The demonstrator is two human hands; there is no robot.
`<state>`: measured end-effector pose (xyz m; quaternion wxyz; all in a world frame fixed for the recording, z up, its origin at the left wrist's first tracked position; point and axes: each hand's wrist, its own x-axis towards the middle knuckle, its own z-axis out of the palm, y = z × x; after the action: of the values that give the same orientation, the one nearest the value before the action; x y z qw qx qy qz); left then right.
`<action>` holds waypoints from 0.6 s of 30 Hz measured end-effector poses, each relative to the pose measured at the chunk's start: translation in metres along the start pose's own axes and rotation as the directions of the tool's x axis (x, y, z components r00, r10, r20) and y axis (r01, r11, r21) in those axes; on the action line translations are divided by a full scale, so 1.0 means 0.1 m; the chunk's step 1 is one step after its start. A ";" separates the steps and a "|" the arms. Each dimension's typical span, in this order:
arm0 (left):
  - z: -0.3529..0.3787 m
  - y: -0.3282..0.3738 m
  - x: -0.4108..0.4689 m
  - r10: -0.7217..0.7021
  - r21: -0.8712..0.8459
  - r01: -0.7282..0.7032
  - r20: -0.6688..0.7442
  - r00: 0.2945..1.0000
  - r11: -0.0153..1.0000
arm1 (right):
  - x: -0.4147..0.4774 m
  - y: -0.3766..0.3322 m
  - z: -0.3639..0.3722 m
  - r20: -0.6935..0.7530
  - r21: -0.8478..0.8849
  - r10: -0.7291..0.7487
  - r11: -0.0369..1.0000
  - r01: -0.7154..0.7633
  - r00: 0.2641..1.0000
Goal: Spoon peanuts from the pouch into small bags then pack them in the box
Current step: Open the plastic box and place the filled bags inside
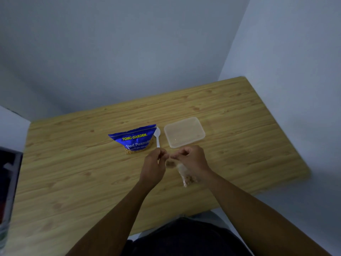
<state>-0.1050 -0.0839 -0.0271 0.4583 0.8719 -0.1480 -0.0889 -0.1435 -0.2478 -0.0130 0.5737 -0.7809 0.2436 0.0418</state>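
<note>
two hands are meeting over one wooden table (73,163): the left hand (154,164) and the right hand (191,157), fingers curled, are both pinching the top of one small clear bag (185,175), which is hanging under the right hand with a few peanuts (191,179) inside. beyond them, one white plastic spoon (157,136) is lying just beside one blue peanut pouch (135,139), with one clear plastic box (184,132) sitting right of the spoon.
</note>
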 end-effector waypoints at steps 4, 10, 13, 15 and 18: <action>0.03 0.04 0.00 -0.021 -0.021 0.021 0.016 1.000 1.000 | 0.05 0.04 -0.04 -0.013 -0.078 0.047 0.996 -0.048 0.999; 0.20 0.20 0.04 -0.164 -0.110 0.168 0.041 0.986 0.980 | 0.10 0.16 -0.17 -0.036 -0.155 0.047 0.986 -0.052 0.998; 0.33 0.22 0.05 -0.266 -0.187 0.279 0.091 0.960 0.942 | 0.11 0.25 -0.26 -0.077 -0.170 0.096 0.980 -0.108 0.992; 0.41 0.28 0.06 -0.351 -0.248 0.374 0.134 0.927 0.894 | 0.12 0.32 -0.33 -0.069 -0.101 0.169 0.979 -0.176 0.983; 0.55 0.32 0.05 -0.446 -0.253 0.475 0.166 0.880 0.843 | 0.11 0.43 -0.39 -0.053 -0.032 0.234 0.971 -0.236 0.971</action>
<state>-0.1220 -0.1454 -0.0314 0.5367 0.8005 0.0574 -0.2604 -0.1607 -0.2967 -0.0413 0.5436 -0.7582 0.3473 0.0949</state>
